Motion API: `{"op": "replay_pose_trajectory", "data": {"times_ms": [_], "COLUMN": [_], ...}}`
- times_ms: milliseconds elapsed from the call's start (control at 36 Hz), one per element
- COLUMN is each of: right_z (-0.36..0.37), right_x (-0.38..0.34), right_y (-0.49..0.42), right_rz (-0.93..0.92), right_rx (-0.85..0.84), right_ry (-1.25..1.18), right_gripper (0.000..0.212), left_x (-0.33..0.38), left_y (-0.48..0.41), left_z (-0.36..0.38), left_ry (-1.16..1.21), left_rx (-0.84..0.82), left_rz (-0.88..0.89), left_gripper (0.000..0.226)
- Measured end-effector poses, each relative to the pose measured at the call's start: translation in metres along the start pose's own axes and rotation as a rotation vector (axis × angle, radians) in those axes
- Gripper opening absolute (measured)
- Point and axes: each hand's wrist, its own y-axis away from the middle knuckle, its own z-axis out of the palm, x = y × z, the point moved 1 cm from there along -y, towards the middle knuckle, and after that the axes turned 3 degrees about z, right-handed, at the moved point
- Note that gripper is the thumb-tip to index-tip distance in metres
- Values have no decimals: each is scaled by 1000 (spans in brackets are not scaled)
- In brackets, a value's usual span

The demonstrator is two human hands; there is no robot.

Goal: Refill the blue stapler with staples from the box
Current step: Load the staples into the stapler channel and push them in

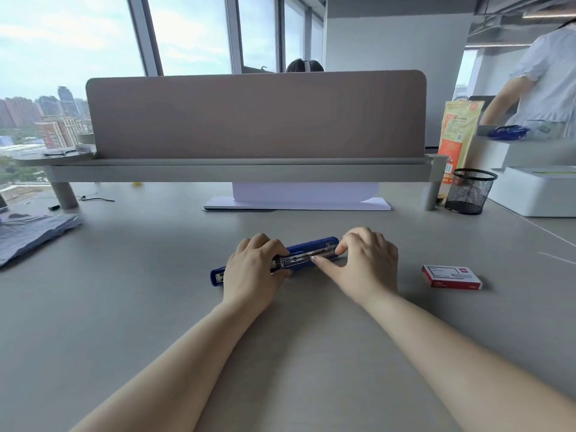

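The blue stapler (311, 246) lies unfolded flat on the grey desk (124, 291), its metal staple channel facing up. My left hand (254, 269) grips the stapler's middle and covers the hinge area. Over the channel's right end rests my right hand (364, 263), thumb and forefinger pinched on the metal rail; I cannot tell whether a strip of staples is between them. The red and white staple box (452, 276) sits shut on the desk, right of my right hand and apart from it.
A black mesh pen cup (470, 191) and a white box (536, 191) stand at the back right. A desk divider (255, 116) on a shelf runs across the back. Blue cloth (31, 232) lies at the left. A person (545, 85) stands at the far right.
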Motion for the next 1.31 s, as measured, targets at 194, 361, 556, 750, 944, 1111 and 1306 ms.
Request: {"op": "replay_pose_trajectory", "data": {"times_ms": [194,361,556,750,944,1111,1306], "right_z": [2,2,-2,-3,-8,-5,0], "right_x": [-2,-2,-4,-3,5,14,15], "right_y": [-1,-2,-2,-1,-4,-9,-8], "right_rz": [57,74,103,89,160,234,105], "right_rx": [-12,-42,-45,-29,-33,-243,-349], "right_ry": [14,18,-38,-59,-361,-650,-652], "right_gripper": [46,42,34,35,29,32,15], "left_x": [6,5,6,8,0,-2,-3], "left_y": [1,1,1,1,-2,-2,-2], "left_z": [-1,1,3,3,0,-2,-1], "left_ry": [-23,0,39,18,78,172,147], "left_rx": [-27,-54,-25,-71,-46,-6,-64], "left_rz": [-4,0,26,-7,-59,-24,14], "left_gripper": [27,28,28,35,36,29,24]}}
